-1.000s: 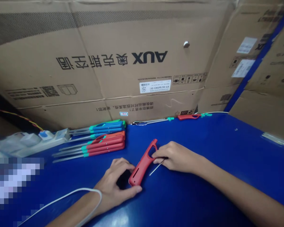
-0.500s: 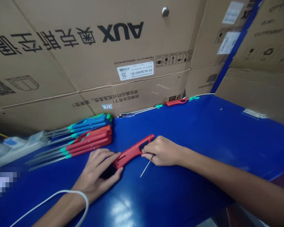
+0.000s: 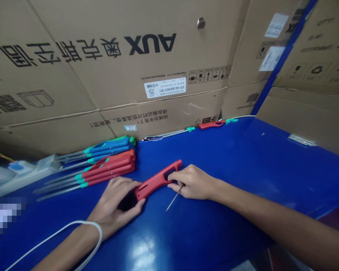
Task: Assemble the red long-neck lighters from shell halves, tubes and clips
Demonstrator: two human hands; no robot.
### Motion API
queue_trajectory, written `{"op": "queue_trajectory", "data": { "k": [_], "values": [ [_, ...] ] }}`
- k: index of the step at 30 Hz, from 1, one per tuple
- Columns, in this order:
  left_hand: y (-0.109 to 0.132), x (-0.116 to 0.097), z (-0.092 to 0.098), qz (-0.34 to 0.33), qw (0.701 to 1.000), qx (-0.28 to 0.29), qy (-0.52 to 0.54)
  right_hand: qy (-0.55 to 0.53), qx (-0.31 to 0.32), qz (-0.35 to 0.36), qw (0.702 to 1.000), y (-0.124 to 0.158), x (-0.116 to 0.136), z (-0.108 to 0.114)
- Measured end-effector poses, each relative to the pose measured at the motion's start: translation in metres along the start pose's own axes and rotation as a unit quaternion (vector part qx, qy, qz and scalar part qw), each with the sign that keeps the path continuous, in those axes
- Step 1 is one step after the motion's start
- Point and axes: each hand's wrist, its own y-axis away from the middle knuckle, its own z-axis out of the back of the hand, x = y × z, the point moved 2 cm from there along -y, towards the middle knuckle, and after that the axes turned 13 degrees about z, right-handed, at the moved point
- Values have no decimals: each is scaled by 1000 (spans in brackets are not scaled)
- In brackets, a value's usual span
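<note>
A red plastic handle [image 3: 154, 183] with a slotted end and an open loop lies almost flat on the blue table, slanting up to the right. My left hand [image 3: 114, 201] grips its lower end, with a dark object [image 3: 127, 201] half hidden under the palm. I cannot tell what that object is. My right hand [image 3: 193, 182] has its fingertips at the handle's loop. The same hand pinches a thin metal rod [image 3: 175, 197], whose tip points down and left.
Bundles of red-handled [image 3: 107, 169] and blue-handled [image 3: 109, 146] tools with metal shafts lie left of my hands. A red piece [image 3: 211, 125] and a metal shaft [image 3: 166, 133] sit along the back edge. Cardboard boxes [image 3: 158, 64] wall the table's far side.
The red handle has swung from steep to flatter, its upper end turning right. The view has shifted, so the table and boxes sit differently in the frame. Both hands keep their hold.
</note>
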Motion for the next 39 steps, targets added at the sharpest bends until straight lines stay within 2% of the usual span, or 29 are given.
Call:
{"op": "queue_trajectory", "data": {
  "k": [20,27,33,39],
  "values": [
    [1,1,-1,-6,1000,13,0,-10,3,-29,1000,-3,3,6],
    [1,2,-2,-4,1000,20,-1,14,-39,-8,999,-4,3,6],
    [0,1,-2,-12,1000,14,-1,21,-125,-3,992,-3,-1,12],
    [4,6,-4,3,1000,26,11,2,-122,13,993,-5,0,21]
  ]
}}
